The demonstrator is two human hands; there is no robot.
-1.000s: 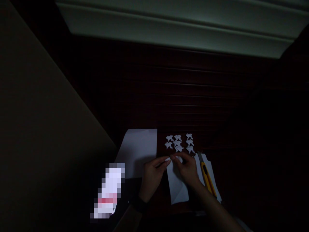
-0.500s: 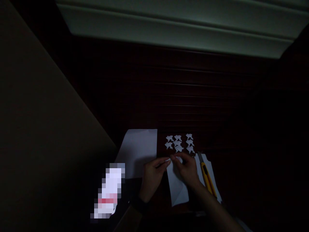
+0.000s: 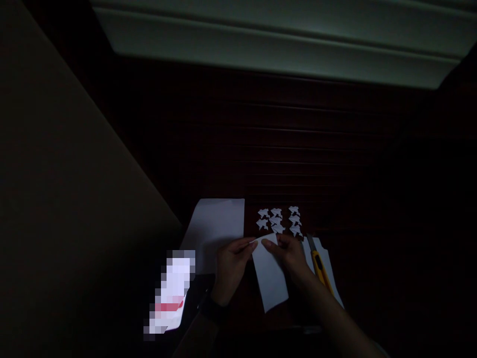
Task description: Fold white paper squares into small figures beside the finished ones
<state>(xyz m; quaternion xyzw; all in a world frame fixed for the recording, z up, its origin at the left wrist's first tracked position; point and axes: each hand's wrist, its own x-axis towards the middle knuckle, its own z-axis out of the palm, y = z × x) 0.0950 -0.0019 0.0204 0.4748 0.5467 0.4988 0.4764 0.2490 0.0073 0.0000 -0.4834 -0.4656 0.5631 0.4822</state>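
In dim light my left hand [image 3: 231, 267] and my right hand [image 3: 291, 257] meet at the top edge of a narrow white paper strip [image 3: 271, 278] lying on a dark wooden surface. Both hands pinch that top edge, fingertips close together. Just beyond the fingers lie several small folded white paper shapes [image 3: 279, 221] in rows. A yellow utility knife [image 3: 319, 267] rests on another white paper right beside my right hand.
A larger white sheet [image 3: 216, 226] lies left of the strip. A blurred white and red item [image 3: 169, 293] sits at the lower left. A tan wall or panel [image 3: 67, 199] fills the left side; a pale ledge [image 3: 276, 44] runs across the top.
The strip's top edge now shows flat between my fingertips, where earlier they were bunched over a small fold. The view shifted slightly right.
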